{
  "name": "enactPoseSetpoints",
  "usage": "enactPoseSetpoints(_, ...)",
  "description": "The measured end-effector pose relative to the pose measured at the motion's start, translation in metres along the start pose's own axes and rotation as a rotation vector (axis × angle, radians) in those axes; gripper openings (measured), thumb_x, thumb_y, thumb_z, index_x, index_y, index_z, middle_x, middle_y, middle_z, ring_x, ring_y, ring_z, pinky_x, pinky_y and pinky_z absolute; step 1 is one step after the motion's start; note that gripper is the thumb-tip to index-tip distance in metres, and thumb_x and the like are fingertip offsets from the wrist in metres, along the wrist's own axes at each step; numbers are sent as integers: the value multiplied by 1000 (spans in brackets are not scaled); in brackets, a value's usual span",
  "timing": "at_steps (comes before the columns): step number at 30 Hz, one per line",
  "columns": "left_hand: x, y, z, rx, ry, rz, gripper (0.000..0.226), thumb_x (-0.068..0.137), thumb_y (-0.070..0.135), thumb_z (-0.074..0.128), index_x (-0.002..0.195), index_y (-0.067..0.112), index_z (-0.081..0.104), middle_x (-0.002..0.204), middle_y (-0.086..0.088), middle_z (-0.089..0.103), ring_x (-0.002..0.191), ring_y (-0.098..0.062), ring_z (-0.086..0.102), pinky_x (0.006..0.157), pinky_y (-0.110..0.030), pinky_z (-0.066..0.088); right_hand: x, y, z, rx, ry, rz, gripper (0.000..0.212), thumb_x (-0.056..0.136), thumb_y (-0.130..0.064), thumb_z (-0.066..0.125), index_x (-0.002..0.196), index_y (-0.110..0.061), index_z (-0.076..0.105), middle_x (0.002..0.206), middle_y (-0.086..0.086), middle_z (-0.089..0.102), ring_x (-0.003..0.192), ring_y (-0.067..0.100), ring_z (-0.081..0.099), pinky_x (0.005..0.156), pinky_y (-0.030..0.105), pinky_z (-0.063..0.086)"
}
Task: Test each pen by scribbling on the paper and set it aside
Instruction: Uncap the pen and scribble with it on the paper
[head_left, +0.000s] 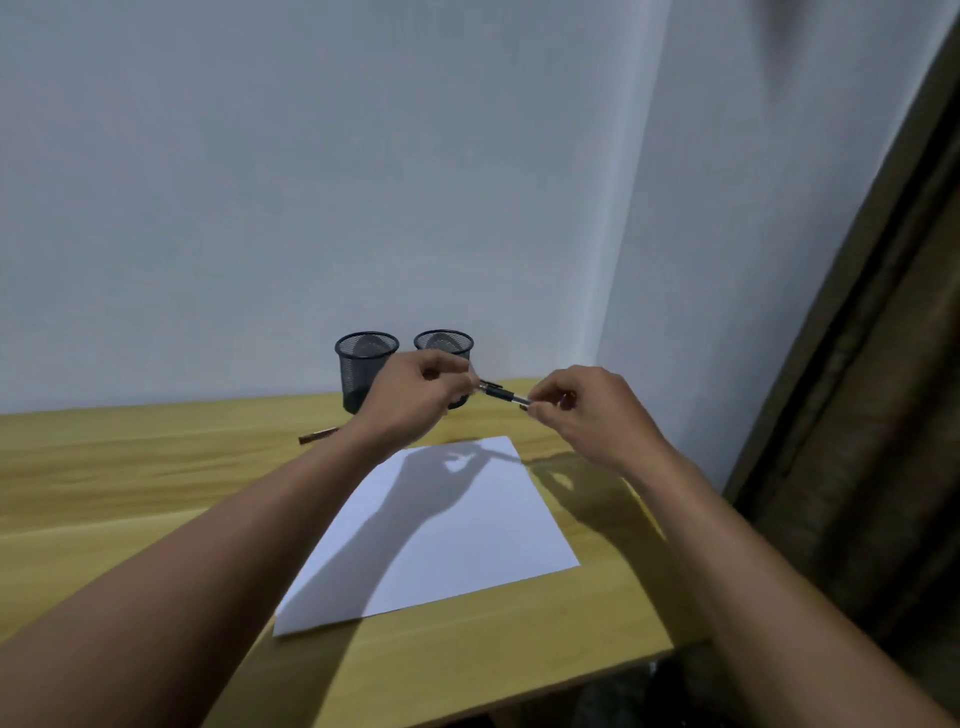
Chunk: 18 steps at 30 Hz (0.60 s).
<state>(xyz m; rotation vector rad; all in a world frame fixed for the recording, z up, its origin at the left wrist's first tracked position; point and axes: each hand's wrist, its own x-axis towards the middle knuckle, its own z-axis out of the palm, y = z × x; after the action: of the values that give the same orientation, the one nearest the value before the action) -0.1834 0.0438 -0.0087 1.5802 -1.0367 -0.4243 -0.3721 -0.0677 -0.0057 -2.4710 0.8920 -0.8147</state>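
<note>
Pinching a dark pen (503, 393) at one end with the left hand (415, 397), at the other with the right hand (587, 415) — above the paper (467, 540)

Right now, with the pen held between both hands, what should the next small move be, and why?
Probably lower the pen to the paper for a scribble: the left hand and right hand pinch its ends in the air, clear of the sheet, which looks unmarked apart from shadows.
</note>
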Motion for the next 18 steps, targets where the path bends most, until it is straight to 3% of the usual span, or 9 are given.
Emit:
enactPoseSetpoints(4,28,-18,34,397,-7,77,34,85,44,68,107,20,75,101,4,76,98,-12,69,92,-31,53,-4,45,-3,-17,43,135,9,89,-22,69,86,-25,77,78,-16,67,75,3,60,63,16,43)
enactPoseSetpoints(7,42,-32,57,739,-74,105,39,85,50,62,110,23,74,113,0,74,105,-22,68,90,-39,54,-5,74,5,-70,40,216,10,91,-26,67,85,-29,75,82,-8,71,81,15,65,67,27,48)
enactPoseSetpoints(11,65,-42,82,831,-132,72,42,85,47,63,118,21,70,122,-8,70,114,-28,63,94,-40,52,-1,95,18,-149,26,243,15,94,-26,64,97,-22,78,101,1,76,97,22,66,78,31,51)
enactPoseSetpoints(15,84,-50,96,864,-147,19,46,85,46,66,125,22,67,125,-10,68,115,-29,63,94,-36,51,3,103,29,-208,-16,244,20,95,-24,62,101,-19,80,107,4,76,100,25,66,82,35,55)
enactPoseSetpoints(18,88,-57,101,895,-188,-1,38,83,47,68,112,21,74,114,-10,72,105,-29,66,87,-34,54,3,105,36,-216,-46,234,20,96,-23,61,102,-19,80,106,4,77,101,25,67,83,35,55)
